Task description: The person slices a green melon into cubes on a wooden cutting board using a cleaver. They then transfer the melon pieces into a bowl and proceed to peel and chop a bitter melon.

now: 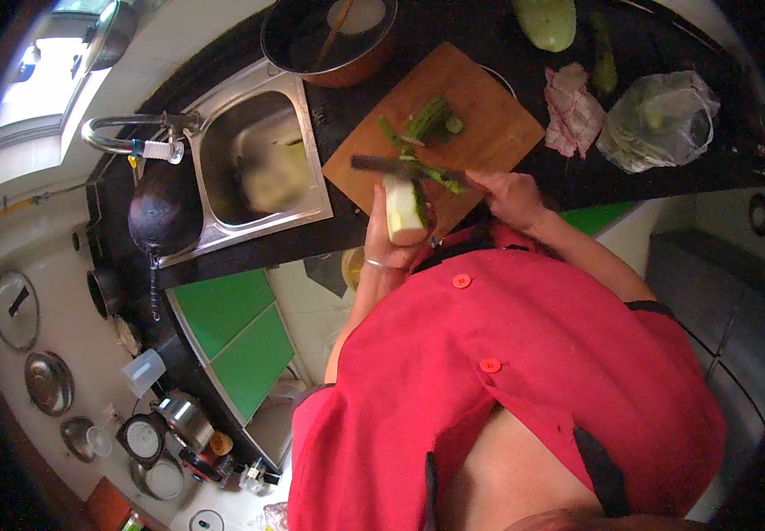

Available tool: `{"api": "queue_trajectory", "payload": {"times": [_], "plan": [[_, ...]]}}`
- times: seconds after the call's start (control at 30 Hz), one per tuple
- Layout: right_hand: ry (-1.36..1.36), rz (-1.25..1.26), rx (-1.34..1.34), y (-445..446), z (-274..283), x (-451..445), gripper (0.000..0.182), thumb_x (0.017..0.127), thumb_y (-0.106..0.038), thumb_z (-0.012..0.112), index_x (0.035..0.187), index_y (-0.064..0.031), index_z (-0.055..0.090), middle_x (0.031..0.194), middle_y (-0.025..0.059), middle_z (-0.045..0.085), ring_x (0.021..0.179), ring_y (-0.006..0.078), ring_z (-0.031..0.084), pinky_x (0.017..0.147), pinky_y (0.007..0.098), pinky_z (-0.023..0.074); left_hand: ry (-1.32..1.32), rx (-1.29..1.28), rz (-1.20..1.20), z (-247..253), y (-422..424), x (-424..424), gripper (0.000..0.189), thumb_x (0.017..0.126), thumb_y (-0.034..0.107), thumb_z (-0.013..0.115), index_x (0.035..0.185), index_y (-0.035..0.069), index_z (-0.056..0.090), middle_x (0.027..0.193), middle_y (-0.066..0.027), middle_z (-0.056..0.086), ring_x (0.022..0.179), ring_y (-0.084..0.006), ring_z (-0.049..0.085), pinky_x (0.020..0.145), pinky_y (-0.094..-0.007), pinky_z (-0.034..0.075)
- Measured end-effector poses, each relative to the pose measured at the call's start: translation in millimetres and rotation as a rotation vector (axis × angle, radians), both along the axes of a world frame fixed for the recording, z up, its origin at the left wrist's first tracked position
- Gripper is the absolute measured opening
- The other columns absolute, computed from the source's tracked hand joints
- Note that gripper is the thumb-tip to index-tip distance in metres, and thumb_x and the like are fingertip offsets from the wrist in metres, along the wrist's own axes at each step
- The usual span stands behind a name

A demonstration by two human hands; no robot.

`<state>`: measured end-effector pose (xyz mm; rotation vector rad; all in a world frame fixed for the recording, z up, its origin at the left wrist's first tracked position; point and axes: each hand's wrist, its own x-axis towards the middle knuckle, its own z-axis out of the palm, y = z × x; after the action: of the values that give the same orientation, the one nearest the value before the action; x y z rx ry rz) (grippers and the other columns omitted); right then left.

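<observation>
My left hand (386, 235) holds a partly peeled green gourd (406, 209) upright over the near corner of a wooden cutting board (492, 126). Pale flesh shows on the gourd's left side, and dark green skin remains on its right edge. In my right hand (512, 199) is a knife with a broad dark blade (372, 163). The blade lies across the gourd's far end, its tip pointing left. Green peel strips (445, 178) lie beside the blade. Farther back on the board rest a chunk of unpeeled gourd (427, 119) and a small end piece (454, 124).
Left of the board is a steel sink (319, 199) with pale, blurred contents, a curved faucet (110, 123) and a dark wok (165, 209). A large pot (349, 76) stands behind. To the right lie a cloth (572, 113), a plastic bag (661, 123) and a pale green gourd (547, 23).
</observation>
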<state>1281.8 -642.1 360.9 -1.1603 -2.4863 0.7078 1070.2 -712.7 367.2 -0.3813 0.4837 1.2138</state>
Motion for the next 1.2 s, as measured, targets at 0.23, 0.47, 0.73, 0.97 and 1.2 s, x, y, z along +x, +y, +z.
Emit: {"api": "queue_trajectory", "payload": {"times": [0.23,0.47,0.73,0.97,1.2], "plan": [[0.035,-0.014,-0.099,-3,29,-13,0.036,0.070,-0.009,0.055,0.106,-0.0111,0.056,0.079,0.0139,0.059,0.068,0.0286,0.058,0.056,0.0358,0.0451,0.247,0.106,-0.140,7,-3,-6,0.047,0.084,0.049,0.039,0.105,0.007,0.050,0.088,-0.0092,0.058,0.076,-0.0230,0.057,0.066,-0.0351,0.048],[0.056,0.134,0.188,-10,59,-33,0.044,0.068,-0.013,0.056,0.111,-0.0116,0.054,0.059,0.0088,0.047,0.054,0.0251,0.053,0.049,0.0358,0.0417,0.082,0.134,-0.086,-6,-13,-4,0.042,0.085,0.041,0.042,0.111,0.009,0.046,0.108,-0.0066,0.052,0.097,-0.0214,0.050,0.082,-0.0357,0.042],[-0.132,-0.076,-0.162,9,17,-8,0.036,0.074,-0.014,0.047,0.110,-0.0115,0.054,0.089,0.0149,0.060,0.074,0.0308,0.059,0.060,0.0377,0.0470,0.213,0.306,-0.225,20,-13,-10,0.056,0.086,0.053,0.027,0.111,0.007,0.046,0.094,-0.0088,0.056,0.078,-0.0191,0.056,0.063,-0.0309,0.047],[0.097,0.087,0.043,0,66,-20,0.038,0.072,-0.010,0.049,0.111,-0.0095,0.054,0.075,0.0137,0.057,0.064,0.0296,0.057,0.057,0.0364,0.0452,0.501,0.271,-0.184,0,-16,-15,0.046,0.083,0.043,0.046,0.114,0.009,0.045,0.102,-0.0084,0.055,0.085,-0.0212,0.056,0.070,-0.0352,0.049],[0.098,0.125,0.181,-3,71,-23,0.039,0.072,-0.015,0.055,0.110,-0.0103,0.054,0.062,0.0106,0.051,0.056,0.0269,0.053,0.050,0.0368,0.0415,0.589,0.307,-0.179,-44,-25,-33,0.040,0.084,0.030,0.049,0.117,0.007,0.043,0.110,-0.0071,0.051,0.097,-0.0190,0.051,0.082,-0.0319,0.043]]}}
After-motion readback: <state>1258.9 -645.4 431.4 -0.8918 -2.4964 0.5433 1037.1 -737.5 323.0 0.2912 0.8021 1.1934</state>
